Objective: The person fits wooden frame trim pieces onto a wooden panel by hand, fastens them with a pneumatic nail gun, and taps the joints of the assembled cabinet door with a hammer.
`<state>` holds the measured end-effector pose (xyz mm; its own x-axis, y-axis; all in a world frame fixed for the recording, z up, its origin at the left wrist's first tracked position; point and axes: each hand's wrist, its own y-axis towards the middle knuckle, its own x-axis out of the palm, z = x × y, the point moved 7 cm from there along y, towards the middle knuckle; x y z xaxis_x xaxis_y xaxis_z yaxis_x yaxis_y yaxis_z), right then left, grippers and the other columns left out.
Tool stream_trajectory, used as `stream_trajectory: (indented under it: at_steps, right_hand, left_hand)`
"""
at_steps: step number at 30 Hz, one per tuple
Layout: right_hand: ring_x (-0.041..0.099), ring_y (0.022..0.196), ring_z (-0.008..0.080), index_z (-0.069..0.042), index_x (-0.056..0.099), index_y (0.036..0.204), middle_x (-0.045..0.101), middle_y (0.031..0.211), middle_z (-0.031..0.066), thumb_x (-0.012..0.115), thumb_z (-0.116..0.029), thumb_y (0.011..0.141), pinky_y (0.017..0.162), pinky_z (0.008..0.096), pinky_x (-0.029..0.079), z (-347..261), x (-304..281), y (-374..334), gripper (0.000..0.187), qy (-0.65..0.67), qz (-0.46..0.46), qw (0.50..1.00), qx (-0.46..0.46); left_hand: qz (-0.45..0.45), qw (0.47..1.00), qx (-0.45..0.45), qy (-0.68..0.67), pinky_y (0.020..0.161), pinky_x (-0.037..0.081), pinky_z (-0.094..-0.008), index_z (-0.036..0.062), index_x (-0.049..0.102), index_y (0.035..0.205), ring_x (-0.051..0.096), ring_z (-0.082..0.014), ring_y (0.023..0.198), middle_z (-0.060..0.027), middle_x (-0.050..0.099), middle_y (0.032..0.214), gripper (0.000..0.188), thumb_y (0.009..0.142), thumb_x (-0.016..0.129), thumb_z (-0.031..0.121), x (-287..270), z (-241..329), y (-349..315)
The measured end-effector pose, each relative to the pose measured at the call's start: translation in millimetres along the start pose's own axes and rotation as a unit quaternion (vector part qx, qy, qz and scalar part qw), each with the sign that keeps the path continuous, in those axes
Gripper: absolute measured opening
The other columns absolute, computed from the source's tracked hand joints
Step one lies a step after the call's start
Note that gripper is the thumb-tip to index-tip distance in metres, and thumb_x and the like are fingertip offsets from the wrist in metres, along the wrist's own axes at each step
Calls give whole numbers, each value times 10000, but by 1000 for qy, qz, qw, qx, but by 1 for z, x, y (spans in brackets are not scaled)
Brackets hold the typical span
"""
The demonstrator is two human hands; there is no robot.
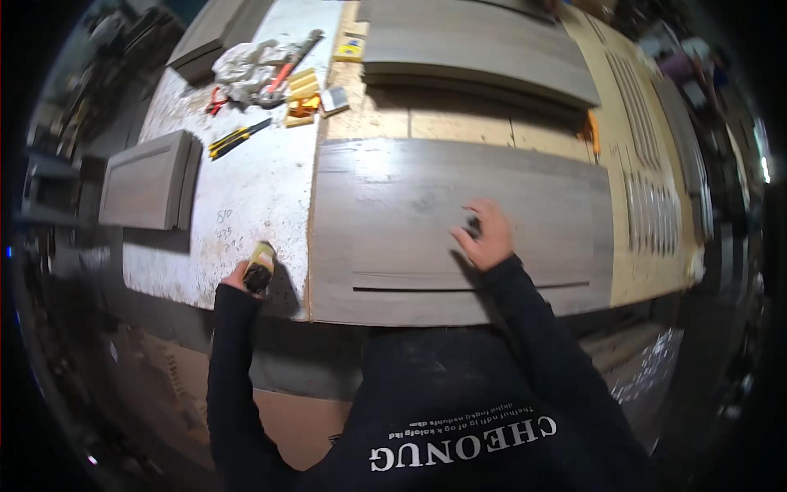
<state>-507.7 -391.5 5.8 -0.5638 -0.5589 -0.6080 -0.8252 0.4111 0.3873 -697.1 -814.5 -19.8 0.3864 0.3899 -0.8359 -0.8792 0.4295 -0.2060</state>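
A wide grey wood-grain panel (402,221) lies flat before me, with a narrow dark slot running along its near part. Over its right half is my right hand (489,236), thumb and fingers curled round a small dark lump (474,226) whose kind I cannot make out. My left hand (236,277) is at the near edge of the white board (238,184), left of the panel. It grips a small yellow-and-dark block-like thing (261,266), partly hidden by the fingers.
Grey panels (475,41) are stacked beyond the flat one, and framed grey doors (143,184) stand at the left. A yellow-black knife (238,139), crumpled cloth (246,70), a hammer (295,61) and yellow blocks (302,86) lie on the white board. Light strips (652,213) lie at the right.
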Motion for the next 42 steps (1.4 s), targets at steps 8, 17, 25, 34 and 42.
stream_trajectory:
  at_steps: [8, 17, 25, 34, 42]
  right_hand:
    - [355, 1235, 313, -103, 520, 1129, 434, 1271, 129, 675, -275, 732, 1033, 486, 254, -16, 100, 24, 460, -90, -130, 987, -30]
    - [267, 1320, 314, -114, 497, 1191, 365, 1367, 118, 683, -326, 711, 1062, 519, 194, -43, 67, -9, 557, -42, -220, 972, -65]
    - [265, 1335, 275, -222, 525, 1215, 363, 1399, 31, 682, -362, 746, 1062, 554, 186, -18, 57, -91, 515, -130, -283, 950, -36]
    - [335, 1299, 266, -211, 561, 1172, 423, 1359, 24, 642, -283, 775, 1060, 538, 209, -18, 52, -92, 412, -128, -236, 961, -65]
    - [265, 1329, 270, -182, 527, 1187, 388, 1368, 44, 657, -304, 750, 1059, 541, 206, -26, 60, -77, 471, -122, -296, 947, 22]
  left_hand:
    - [-183, 976, 59, -102, 613, 494, -320, 38, 583, 947, 644, -300, 729, -165, 625, 755, 288, 687, 660, 137, 13, 127, -57]
    - [-119, 992, 11, -38, 633, 498, -300, 70, 573, 1059, 656, -238, 694, -108, 649, 763, 355, 724, 663, 147, 25, 130, -49]
    - [40, 997, -45, 38, 780, 484, -324, 74, 439, 1244, 629, -291, 915, -158, 631, 977, 609, 694, 692, 133, 66, 32, -10]
    - [-68, 989, -47, 120, 780, 471, -439, 82, 342, 1292, 568, -396, 930, -212, 589, 990, 776, 610, 711, 96, 80, 25, -13]
    - [4, 1000, 1, 24, 781, 483, -382, 65, 421, 1227, 594, -351, 946, -197, 602, 1015, 634, 657, 696, 103, 51, 53, -28]
